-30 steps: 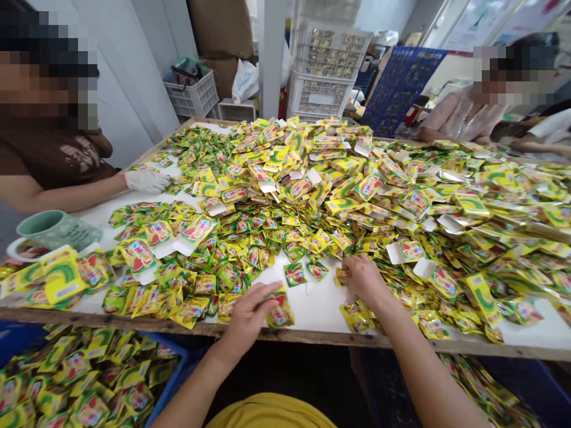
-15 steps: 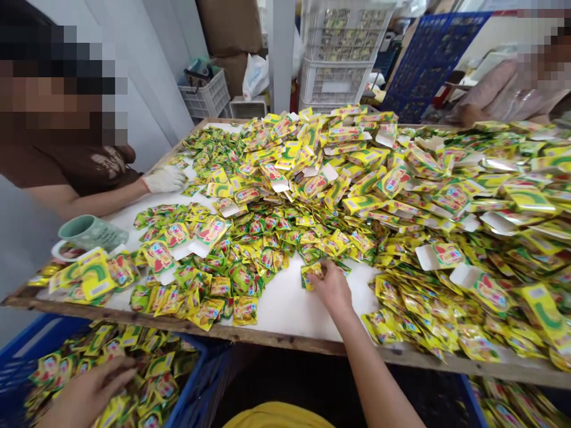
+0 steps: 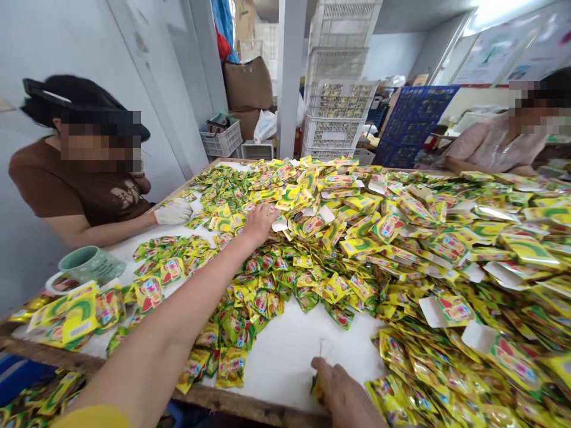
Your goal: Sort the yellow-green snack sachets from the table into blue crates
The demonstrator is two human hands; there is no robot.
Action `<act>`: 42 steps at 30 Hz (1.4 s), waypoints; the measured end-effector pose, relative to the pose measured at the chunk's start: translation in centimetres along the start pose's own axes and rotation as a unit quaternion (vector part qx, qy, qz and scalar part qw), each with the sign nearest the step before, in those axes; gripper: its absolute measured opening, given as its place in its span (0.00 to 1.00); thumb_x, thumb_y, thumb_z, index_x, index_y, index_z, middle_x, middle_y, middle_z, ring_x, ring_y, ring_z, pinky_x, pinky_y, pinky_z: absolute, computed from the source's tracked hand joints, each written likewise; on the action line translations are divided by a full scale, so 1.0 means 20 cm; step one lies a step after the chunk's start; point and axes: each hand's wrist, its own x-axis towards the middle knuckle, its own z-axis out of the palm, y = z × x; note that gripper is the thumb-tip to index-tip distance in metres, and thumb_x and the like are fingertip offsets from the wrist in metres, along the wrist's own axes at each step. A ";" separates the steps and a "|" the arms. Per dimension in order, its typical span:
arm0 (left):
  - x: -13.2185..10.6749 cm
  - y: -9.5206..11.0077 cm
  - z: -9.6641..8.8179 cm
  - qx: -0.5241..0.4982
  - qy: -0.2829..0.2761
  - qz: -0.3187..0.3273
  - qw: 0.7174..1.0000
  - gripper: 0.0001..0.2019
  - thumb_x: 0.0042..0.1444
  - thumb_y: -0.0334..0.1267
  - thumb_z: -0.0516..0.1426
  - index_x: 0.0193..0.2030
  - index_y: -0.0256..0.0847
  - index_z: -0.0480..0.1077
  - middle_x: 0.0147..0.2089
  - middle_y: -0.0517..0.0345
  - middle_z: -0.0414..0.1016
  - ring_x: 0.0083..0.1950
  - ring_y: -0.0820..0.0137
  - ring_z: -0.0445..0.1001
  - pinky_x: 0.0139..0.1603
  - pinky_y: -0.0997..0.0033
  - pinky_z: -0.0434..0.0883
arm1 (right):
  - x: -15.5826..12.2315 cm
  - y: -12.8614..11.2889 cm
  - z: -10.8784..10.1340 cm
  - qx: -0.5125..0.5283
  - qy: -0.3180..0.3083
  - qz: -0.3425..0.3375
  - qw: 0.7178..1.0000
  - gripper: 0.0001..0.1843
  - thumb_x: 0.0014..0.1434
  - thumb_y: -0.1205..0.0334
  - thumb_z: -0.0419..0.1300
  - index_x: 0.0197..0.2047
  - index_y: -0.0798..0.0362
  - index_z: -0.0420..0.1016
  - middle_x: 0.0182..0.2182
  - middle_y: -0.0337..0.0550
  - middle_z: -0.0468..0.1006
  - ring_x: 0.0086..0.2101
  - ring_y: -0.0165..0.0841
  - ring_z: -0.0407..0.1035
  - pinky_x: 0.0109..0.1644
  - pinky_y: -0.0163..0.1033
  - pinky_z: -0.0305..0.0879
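Note:
My left hand [image 3: 259, 224] reaches far across the table to the near side of the heap of small yellow cartons [image 3: 361, 229]. Its fingers are bent over a small carton [image 3: 281, 224] whose white flap sticks out; the fingertips are partly hidden. Close to the table's front edge, my right hand [image 3: 341, 386] is closed on a small yellow-green packet [image 3: 317, 389], mostly covered by the fingers. Between my hands lies a pile of loose packets [image 3: 263, 300], printed with fruit. More yellow packets [image 3: 414, 356] are heaped to the right of my right hand.
At left are a green mug [image 3: 91, 264], stacked cartons [image 3: 80, 312] and a co-worker's gloved hand [image 3: 173, 212]. A blue crate [image 3: 27, 365] with packets stands below the table's wooden edge [image 3: 250, 407]. White crates [image 3: 334, 107] rise behind; another person [image 3: 495, 137] sits at back right.
My left hand has left the blue crate and reached up to the carton heap. My right hand has drawn back towards the table edge with the packet. The view has tilted up.

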 end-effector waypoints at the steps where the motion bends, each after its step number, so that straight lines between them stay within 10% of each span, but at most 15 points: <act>1: 0.05 -0.02 0.01 0.011 -0.028 0.009 1.000 0.24 0.53 0.23 0.55 0.56 0.44 0.68 0.58 0.41 0.64 0.60 0.50 0.61 0.57 0.47 0.60 | -0.02 0.00 0.03 -0.004 -0.023 0.001 1.000 0.27 0.43 0.80 0.50 0.44 0.49 0.71 0.35 0.46 0.78 0.37 0.40 0.71 0.37 0.38 0.61; 7: 0.01 0.03 -0.12 0.011 -0.077 0.026 0.997 0.18 0.46 0.24 0.60 0.47 0.34 0.72 0.46 0.44 0.66 0.51 0.51 0.64 0.52 0.50 0.60 | -0.03 -0.03 0.08 0.160 0.044 0.046 0.985 0.09 0.53 0.70 0.52 0.31 0.47 0.69 0.30 0.45 0.76 0.30 0.40 0.70 0.34 0.41 0.63; 13: -0.59 0.50 -0.09 -0.053 -0.111 0.100 0.987 0.10 0.45 0.35 0.62 0.35 0.39 0.67 0.38 0.55 0.68 0.43 0.62 0.67 0.46 0.63 0.63 | 0.07 -0.06 -0.25 0.391 0.356 0.137 0.837 0.13 0.59 0.52 0.57 0.44 0.49 0.68 0.32 0.43 0.75 0.31 0.36 0.69 0.34 0.38 0.67; 16: -0.88 0.73 0.09 -0.194 -0.116 0.018 0.974 0.13 0.44 0.39 0.62 0.36 0.41 0.65 0.37 0.55 0.69 0.39 0.63 0.68 0.39 0.67 0.65 | 0.15 -0.09 -0.28 0.351 0.414 0.099 0.834 0.12 0.60 0.54 0.57 0.43 0.51 0.68 0.36 0.45 0.74 0.36 0.37 0.68 0.39 0.39 0.66; 20: -1.05 0.88 0.27 -0.285 -0.056 -0.170 0.942 0.10 0.45 0.34 0.59 0.34 0.42 0.62 0.35 0.55 0.66 0.38 0.62 0.67 0.38 0.65 0.66 | 0.19 -0.06 -0.20 0.176 0.351 0.069 0.917 0.06 0.61 0.62 0.53 0.38 0.52 0.70 0.35 0.47 0.74 0.39 0.39 0.66 0.45 0.43 0.63; 28: -1.13 0.88 0.21 -0.443 -0.082 -0.208 0.868 0.11 0.45 0.35 0.62 0.34 0.41 0.65 0.34 0.59 0.66 0.37 0.66 0.67 0.37 0.69 0.63 | 0.17 -0.06 -0.35 0.117 0.028 -0.025 0.992 0.09 0.54 0.75 0.54 0.29 0.52 0.72 0.29 0.41 0.73 0.36 0.35 0.67 0.41 0.39 0.61; 34: -1.17 0.78 0.15 -0.678 -0.163 -0.218 0.683 0.11 0.52 0.41 0.60 0.39 0.37 0.68 0.32 0.61 0.69 0.36 0.70 0.67 0.37 0.74 0.62 | 0.16 -0.09 -0.33 0.180 0.147 -0.017 0.972 0.08 0.53 0.73 0.60 0.35 0.52 0.74 0.31 0.40 0.73 0.34 0.33 0.68 0.38 0.38 0.64; 42: -1.21 0.74 0.16 -0.674 -0.125 -0.230 0.691 0.15 0.47 0.44 0.64 0.38 0.37 0.71 0.34 0.60 0.72 0.39 0.67 0.68 0.42 0.73 0.65 | 0.13 -0.17 -0.27 0.112 0.064 -0.120 0.984 0.09 0.60 0.56 0.60 0.37 0.48 0.80 0.46 0.51 0.72 0.51 0.45 0.60 0.52 0.52 0.62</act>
